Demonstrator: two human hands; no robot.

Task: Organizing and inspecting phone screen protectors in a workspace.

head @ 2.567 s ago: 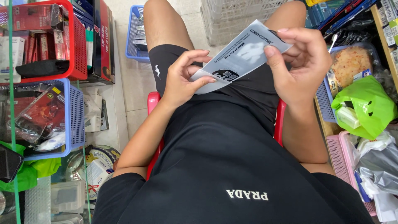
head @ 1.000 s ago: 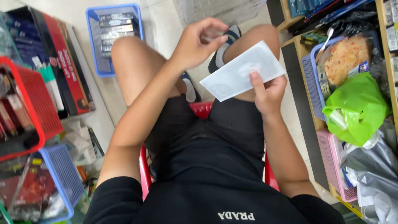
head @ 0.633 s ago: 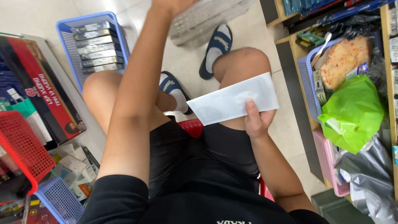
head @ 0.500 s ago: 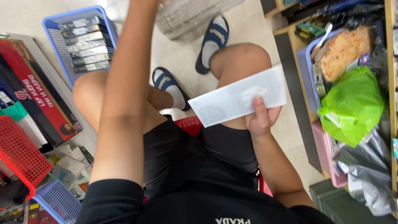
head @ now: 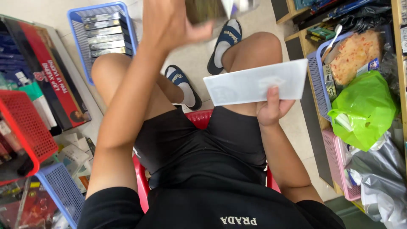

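Seated on a red stool (head: 203, 118), a person grips a white packet (head: 254, 82) in the right hand (head: 271, 108), left hand (head: 169, 23) raised open.

The flat white rectangular packet (head: 256, 82) at centre right looks like smooth, faintly glossy paper or film; which one cannot be told. The blue perforated plastic basket (head: 76, 25) at far left has a matt lattice wall. The bright green plastic bag (head: 364, 112) at right is thin, crinkled and glossy. The red plastic stool (head: 201, 118) shows a smooth, shiny edge. The black shorts (head: 199, 144) are matt cloth.
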